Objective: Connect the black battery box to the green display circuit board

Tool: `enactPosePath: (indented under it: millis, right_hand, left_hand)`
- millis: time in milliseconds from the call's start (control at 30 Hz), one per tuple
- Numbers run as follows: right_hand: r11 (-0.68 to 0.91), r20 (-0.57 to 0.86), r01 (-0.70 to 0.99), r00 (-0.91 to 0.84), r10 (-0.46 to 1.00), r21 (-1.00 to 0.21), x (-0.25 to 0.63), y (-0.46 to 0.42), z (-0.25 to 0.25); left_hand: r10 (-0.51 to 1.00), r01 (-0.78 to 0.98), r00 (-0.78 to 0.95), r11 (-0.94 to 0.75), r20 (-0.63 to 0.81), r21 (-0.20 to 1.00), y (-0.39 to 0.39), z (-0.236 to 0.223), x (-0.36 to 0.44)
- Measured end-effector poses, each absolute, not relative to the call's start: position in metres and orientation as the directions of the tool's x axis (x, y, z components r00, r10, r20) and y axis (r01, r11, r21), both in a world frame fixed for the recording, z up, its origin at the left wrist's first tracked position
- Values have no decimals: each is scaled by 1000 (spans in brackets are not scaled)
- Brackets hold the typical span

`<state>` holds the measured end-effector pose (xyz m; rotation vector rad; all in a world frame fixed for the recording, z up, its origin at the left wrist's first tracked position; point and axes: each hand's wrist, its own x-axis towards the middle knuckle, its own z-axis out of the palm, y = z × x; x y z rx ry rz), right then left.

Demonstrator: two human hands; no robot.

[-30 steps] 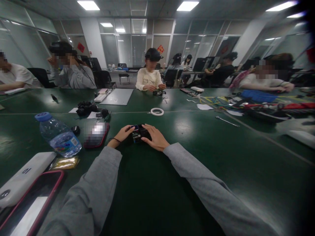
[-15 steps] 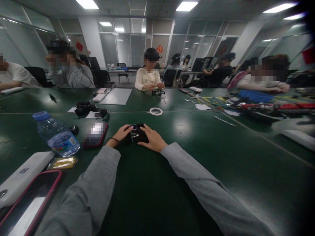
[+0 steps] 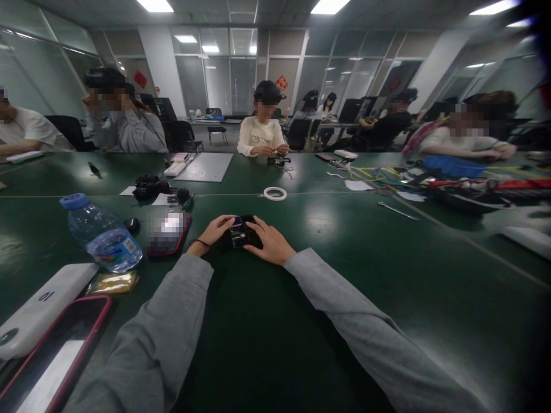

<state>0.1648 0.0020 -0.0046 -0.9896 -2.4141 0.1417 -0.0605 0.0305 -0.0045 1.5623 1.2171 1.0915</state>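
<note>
Both my hands grip a small black device (image 3: 239, 237) with bare electronic parts and a bluish patch on it, close above or on the green table. My left hand (image 3: 216, 230) holds its left side, the thumb on the top near the bluish patch. My right hand (image 3: 271, 242) grips the right side, with thumb and fingers along the edge. The underside of the device and some fingertips are hidden. To the left of my left hand lies a phone (image 3: 170, 235) in a red case.
On the left stand a tilted water bottle (image 3: 103, 235), a white power bank (image 3: 47, 304) and another red-edged phone (image 3: 55, 355). Ahead lie a roll of white tape (image 3: 275, 194), black cables (image 3: 150, 188) and a wrench (image 3: 398, 211). A person (image 3: 262, 129) sits opposite; wires and a blue tray (image 3: 451, 166) are at the right.
The whole view has shifted slightly, so things appear a little to the right. Both hands keep hold of the black device, with barely any finger movement.
</note>
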Motion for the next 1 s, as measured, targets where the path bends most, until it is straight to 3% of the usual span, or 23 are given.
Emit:
enactPosePath:
  millis: [300, 1000]
  right_hand:
    - [727, 432, 639, -599, 674, -250, 166, 4, -5]
    - [731, 424, 636, -608, 671, -246, 165, 4, -4]
  left_hand:
    - [974, 108, 195, -140, 117, 984, 36, -14, -62]
    - [975, 144, 166, -169, 144, 975, 35, -11, -64]
